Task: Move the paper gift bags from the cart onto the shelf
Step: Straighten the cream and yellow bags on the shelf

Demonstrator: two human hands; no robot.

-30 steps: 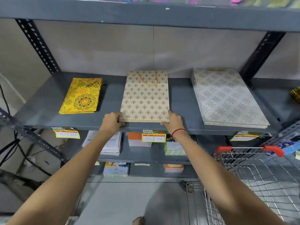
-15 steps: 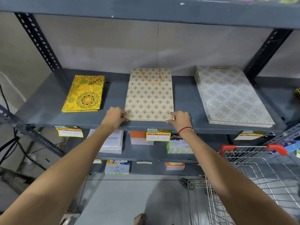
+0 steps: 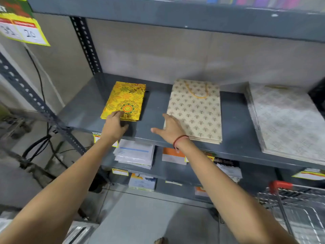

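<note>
Three flat stacks of gift bags lie on the shelf (image 3: 154, 110). Left hand (image 3: 114, 125) rests spread-fingered on the yellow bags (image 3: 125, 101), probably squaring them; right hand (image 3: 171, 129), spread, touches the beige bags (image 3: 195, 110) at the front edge.

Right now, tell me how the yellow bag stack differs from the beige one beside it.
The yellow bag stack is smaller than the beige bag stack. The yellow one has a bright floral mandala print; the beige one has small repeated motifs and a visible cord handle. The left hand touches the yellow; the right hand rests at the beige. Both lie flat on the shelf.
</note>
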